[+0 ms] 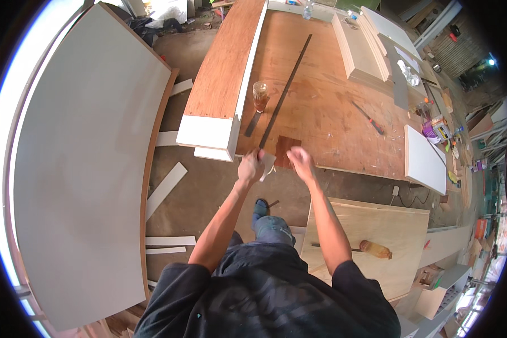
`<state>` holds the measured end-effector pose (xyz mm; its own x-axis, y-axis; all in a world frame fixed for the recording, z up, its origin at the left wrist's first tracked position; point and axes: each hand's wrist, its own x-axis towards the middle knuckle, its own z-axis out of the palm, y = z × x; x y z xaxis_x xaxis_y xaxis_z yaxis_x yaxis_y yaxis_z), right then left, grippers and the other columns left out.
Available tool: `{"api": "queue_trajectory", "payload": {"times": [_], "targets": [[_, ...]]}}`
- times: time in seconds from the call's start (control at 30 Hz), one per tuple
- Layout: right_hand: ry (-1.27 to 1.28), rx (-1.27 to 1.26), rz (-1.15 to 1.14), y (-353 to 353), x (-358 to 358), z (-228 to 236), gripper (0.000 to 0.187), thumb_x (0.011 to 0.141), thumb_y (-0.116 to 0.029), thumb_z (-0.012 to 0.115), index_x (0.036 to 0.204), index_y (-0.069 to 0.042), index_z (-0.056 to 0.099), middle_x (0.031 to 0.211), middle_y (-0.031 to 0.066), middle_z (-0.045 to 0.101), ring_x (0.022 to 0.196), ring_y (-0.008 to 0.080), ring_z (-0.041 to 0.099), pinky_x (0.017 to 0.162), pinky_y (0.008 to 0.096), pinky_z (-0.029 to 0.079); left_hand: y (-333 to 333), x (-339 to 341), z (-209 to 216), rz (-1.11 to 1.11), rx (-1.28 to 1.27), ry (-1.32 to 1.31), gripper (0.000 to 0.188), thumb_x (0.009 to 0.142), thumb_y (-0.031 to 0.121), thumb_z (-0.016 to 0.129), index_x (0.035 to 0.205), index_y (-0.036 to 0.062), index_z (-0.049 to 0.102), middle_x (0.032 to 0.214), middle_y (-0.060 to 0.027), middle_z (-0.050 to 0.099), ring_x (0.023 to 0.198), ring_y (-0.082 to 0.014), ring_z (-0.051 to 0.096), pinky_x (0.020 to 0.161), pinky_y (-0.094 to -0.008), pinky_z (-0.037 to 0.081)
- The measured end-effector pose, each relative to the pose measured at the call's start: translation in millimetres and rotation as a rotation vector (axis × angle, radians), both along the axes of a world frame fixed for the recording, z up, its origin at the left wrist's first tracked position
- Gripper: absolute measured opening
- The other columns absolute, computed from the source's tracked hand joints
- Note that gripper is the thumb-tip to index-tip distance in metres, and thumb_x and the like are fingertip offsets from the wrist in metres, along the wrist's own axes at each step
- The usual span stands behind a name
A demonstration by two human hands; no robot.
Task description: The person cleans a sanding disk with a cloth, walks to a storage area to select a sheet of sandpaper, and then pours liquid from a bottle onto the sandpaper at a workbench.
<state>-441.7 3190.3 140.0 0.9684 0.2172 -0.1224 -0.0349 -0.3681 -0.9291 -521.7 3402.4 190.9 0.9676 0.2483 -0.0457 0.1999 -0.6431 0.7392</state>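
Your left hand is at the near edge of the workbench, fingers curled shut round the near end of the long dark metal straightedge. A small pale offcut sits w/ it at the same spot; can't tell if it's pinched in the same grip or just lying under the fingers.

Straightedge runs diagonally away from you across the plywood top, far end up near the stacked white boards. Judging by look: thin, stiff along its length but prob whippy if lifted by one end only, so it'll sag and swing. Light enough for one hand, edges likely sharp-ish, flat face may be slick on the ply. Better hold is nearer the middle, or two hands spread apart, if you want it to stay true. Pressed flat it should stay put.

Your right hand is just beside the left, over the small dark brown square piece at the bench edge. Fingers look loosely bent, partly open, nothing clearly gripped; it's blurred, so can't tell whether it's touching the brown piece or hovering above it.

Nearby: glass of amber liquid just left of the straightedge, touching or nearly so, so mind it. Red-handled tool lies well apart to the right. Big grey panel leans at your left.
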Motion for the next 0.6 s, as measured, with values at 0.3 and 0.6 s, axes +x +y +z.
{"api": "queue_trajectory", "payload": {"times": [0.3, 0.6], "targets": [[-0.227, -0.187, 0.127, 171.4, 168.8, 26.5, 0.108, 0.067, -0.041, 0.087, 0.148, -0.002, 0.027, 0.14, 0.0248, 0.044, 0.132, 0.0362, 0.044, 0.106, 0.0419, 0.042, 24.1, 112.3, -83.7, 0.127, 0.187, 0.289, 0.057, 0.093, 0.027, 0.046, 0.144, 0.0038, 0.038, 0.156, -0.0148, 0.03, 0.125, -0.0405, 0.051, 0.095, -0.055, 0.046], [0.145, 0.113, -0.036, 190.5, 266.0, -1.4, 0.029, 0.079, -0.03, 0.078, 0.095, -0.008, 0.065, 0.088, 0.0041, 0.069, 0.078, 0.015, 0.066, 0.061, 0.0301, 0.054, 25.4, 114.0, -101.5, 0.026, 0.347, 0.401, 0.058, 0.095, 0.028, 0.045, 0.146, 0.0015, 0.037, 0.154, -0.0186, 0.033, 0.115, -0.0391, 0.059, 0.094, -0.0477, 0.049]]}}
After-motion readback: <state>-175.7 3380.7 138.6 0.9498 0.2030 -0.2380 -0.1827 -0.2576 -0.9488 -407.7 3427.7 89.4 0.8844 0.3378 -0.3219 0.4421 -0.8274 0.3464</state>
